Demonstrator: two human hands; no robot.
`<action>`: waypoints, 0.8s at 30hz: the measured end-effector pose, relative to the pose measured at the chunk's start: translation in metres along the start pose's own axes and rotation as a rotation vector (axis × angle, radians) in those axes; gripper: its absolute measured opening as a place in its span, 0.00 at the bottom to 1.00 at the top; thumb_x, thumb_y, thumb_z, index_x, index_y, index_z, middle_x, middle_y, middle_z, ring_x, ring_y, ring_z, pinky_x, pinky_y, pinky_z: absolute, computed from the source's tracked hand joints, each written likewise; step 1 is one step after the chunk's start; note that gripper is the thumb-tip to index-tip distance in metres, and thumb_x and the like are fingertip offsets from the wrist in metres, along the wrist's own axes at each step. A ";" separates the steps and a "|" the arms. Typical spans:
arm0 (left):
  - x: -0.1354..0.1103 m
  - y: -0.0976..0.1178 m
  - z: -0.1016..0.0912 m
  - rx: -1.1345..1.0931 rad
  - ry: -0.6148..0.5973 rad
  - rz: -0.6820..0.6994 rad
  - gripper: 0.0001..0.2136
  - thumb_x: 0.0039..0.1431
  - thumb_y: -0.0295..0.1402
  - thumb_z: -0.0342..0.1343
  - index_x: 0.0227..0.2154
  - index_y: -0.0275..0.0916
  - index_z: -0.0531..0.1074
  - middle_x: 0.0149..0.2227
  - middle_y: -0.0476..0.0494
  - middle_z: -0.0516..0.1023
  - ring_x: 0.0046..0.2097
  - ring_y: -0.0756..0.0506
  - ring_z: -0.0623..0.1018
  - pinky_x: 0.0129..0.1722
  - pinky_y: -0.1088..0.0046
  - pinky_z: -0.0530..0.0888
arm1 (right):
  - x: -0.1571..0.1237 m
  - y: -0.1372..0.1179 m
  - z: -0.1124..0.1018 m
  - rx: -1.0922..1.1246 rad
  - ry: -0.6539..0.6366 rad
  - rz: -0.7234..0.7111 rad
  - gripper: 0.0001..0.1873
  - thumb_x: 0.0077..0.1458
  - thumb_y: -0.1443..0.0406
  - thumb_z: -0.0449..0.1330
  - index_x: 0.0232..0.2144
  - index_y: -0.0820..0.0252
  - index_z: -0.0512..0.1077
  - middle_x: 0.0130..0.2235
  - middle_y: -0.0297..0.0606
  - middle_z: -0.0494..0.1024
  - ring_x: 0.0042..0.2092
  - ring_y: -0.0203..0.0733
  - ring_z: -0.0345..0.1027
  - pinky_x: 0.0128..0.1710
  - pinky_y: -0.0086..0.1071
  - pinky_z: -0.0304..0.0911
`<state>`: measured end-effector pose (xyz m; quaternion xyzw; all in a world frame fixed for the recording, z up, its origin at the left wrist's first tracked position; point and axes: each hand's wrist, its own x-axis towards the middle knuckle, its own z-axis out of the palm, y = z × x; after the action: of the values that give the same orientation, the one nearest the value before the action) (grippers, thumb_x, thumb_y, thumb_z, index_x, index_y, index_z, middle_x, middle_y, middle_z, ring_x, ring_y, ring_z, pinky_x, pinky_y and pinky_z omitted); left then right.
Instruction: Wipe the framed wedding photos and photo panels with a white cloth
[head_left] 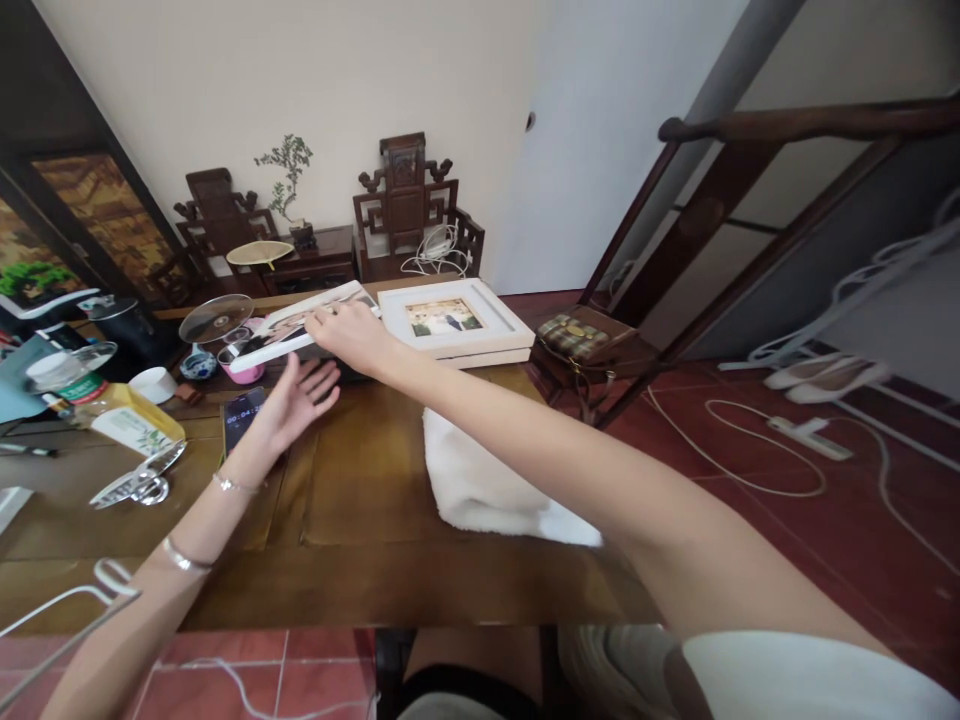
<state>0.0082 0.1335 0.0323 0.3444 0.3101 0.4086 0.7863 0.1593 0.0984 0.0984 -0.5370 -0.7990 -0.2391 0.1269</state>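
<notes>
A white-bordered picture frame (289, 320) is tilted up at the back of the wooden table. My right hand (349, 333) reaches across and is closed on its right side; the fingertips are partly hidden. My left hand (304, 400) is open just below the frame, palm up and fingers apart, with nothing in it. To the right lie stacked white picture frames (491, 335), the top one showing a small photo. Partly under my right forearm lies a folded white towel (480, 480). A phone (241, 415) with a running timer display is beside my left hand.
On the left of the table (360, 480) are scissors (139, 485), a bottle of yellow liquid (127, 415), a white lid (152, 384), a pink bowl (246, 372) and a black kettle (127, 330). A chair (694, 195) with a checked bag (574, 338) stands at right.
</notes>
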 end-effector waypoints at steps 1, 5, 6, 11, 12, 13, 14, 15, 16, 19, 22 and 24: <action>-0.002 -0.008 -0.005 -0.012 0.054 -0.072 0.14 0.63 0.37 0.56 0.48 0.35 0.70 0.49 0.28 0.76 0.50 0.39 0.78 0.44 0.66 0.78 | -0.002 -0.002 0.000 -0.017 0.007 -0.003 0.19 0.63 0.76 0.41 0.47 0.72 0.69 0.47 0.57 0.76 0.48 0.52 0.70 0.41 0.40 0.63; 0.011 -0.023 -0.019 -0.077 0.317 -0.092 0.14 0.61 0.26 0.56 0.50 0.36 0.67 0.47 0.31 0.75 0.45 0.42 0.81 0.43 0.67 0.80 | -0.004 -0.007 0.002 -0.036 -0.012 0.007 0.18 0.64 0.75 0.42 0.48 0.70 0.68 0.47 0.55 0.76 0.48 0.51 0.70 0.40 0.39 0.62; 0.018 -0.024 -0.020 -0.075 0.348 -0.077 0.13 0.61 0.25 0.55 0.48 0.38 0.68 0.46 0.34 0.75 0.43 0.44 0.81 0.43 0.68 0.80 | -0.004 -0.007 0.003 -0.034 -0.015 0.007 0.17 0.64 0.75 0.42 0.49 0.69 0.67 0.47 0.54 0.76 0.48 0.51 0.70 0.40 0.39 0.62; 0.050 -0.025 -0.017 -0.069 0.426 -0.025 0.14 0.57 0.20 0.58 0.45 0.37 0.68 0.44 0.35 0.75 0.39 0.46 0.81 0.40 0.70 0.80 | -0.006 -0.002 0.008 -0.064 -0.003 0.002 0.18 0.64 0.75 0.42 0.51 0.70 0.66 0.49 0.55 0.75 0.48 0.52 0.69 0.40 0.40 0.62; 0.054 -0.027 -0.015 -0.072 0.440 -0.008 0.14 0.58 0.20 0.58 0.45 0.38 0.67 0.44 0.36 0.75 0.40 0.46 0.81 0.39 0.71 0.80 | -0.006 -0.001 0.009 -0.067 -0.005 0.006 0.18 0.64 0.75 0.42 0.51 0.70 0.66 0.49 0.55 0.75 0.48 0.52 0.69 0.40 0.40 0.62; 0.057 -0.028 -0.013 -0.077 0.453 0.011 0.15 0.58 0.21 0.58 0.46 0.39 0.66 0.45 0.37 0.74 0.40 0.46 0.81 0.38 0.71 0.80 | -0.006 0.000 0.009 -0.067 -0.009 0.010 0.19 0.64 0.75 0.41 0.51 0.70 0.66 0.50 0.55 0.74 0.48 0.52 0.69 0.40 0.40 0.62; 0.060 -0.030 -0.011 -0.084 0.466 0.028 0.16 0.59 0.22 0.58 0.47 0.41 0.65 0.46 0.38 0.74 0.40 0.46 0.81 0.37 0.71 0.80 | -0.006 0.001 0.008 -0.065 -0.012 0.015 0.19 0.65 0.75 0.41 0.51 0.70 0.66 0.50 0.55 0.74 0.48 0.52 0.69 0.40 0.40 0.62; 0.062 -0.031 -0.009 -0.091 0.478 0.041 0.16 0.59 0.22 0.58 0.48 0.42 0.63 0.48 0.38 0.73 0.41 0.46 0.81 0.36 0.71 0.80 | -0.006 0.002 0.007 -0.063 -0.014 0.018 0.19 0.65 0.74 0.41 0.52 0.70 0.66 0.50 0.55 0.74 0.49 0.52 0.69 0.40 0.40 0.62; 0.064 -0.031 -0.007 -0.097 0.490 0.054 0.17 0.60 0.24 0.58 0.49 0.42 0.62 0.48 0.38 0.72 0.41 0.46 0.81 0.35 0.71 0.81 | -0.006 0.003 0.006 -0.062 -0.014 0.018 0.19 0.65 0.74 0.42 0.52 0.70 0.66 0.50 0.55 0.74 0.49 0.52 0.68 0.40 0.40 0.62; 0.065 -0.024 -0.001 -0.103 0.498 0.089 0.16 0.60 0.25 0.58 0.49 0.41 0.64 0.47 0.40 0.73 0.38 0.48 0.80 0.35 0.73 0.81 | -0.005 0.005 0.003 -0.063 -0.003 0.021 0.19 0.65 0.74 0.41 0.52 0.71 0.66 0.51 0.55 0.73 0.50 0.53 0.67 0.41 0.41 0.61; 0.056 -0.010 0.002 -0.089 0.458 0.112 0.08 0.61 0.22 0.54 0.41 0.37 0.69 0.39 0.43 0.75 0.35 0.50 0.79 0.36 0.74 0.81 | -0.005 0.007 0.001 -0.057 0.016 0.030 0.20 0.65 0.75 0.39 0.51 0.70 0.66 0.51 0.55 0.73 0.49 0.53 0.67 0.40 0.41 0.61; 0.043 -0.001 0.002 -0.074 0.443 0.110 0.07 0.59 0.19 0.53 0.38 0.34 0.70 0.34 0.42 0.75 0.35 0.48 0.80 0.35 0.72 0.82 | -0.005 0.008 0.001 -0.055 0.034 0.031 0.20 0.65 0.75 0.39 0.51 0.70 0.66 0.51 0.55 0.73 0.49 0.52 0.67 0.40 0.41 0.61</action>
<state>0.0306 0.1696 0.0238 0.2335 0.4408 0.5276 0.6876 0.1684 0.0968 0.0974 -0.5485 -0.7814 -0.2682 0.1293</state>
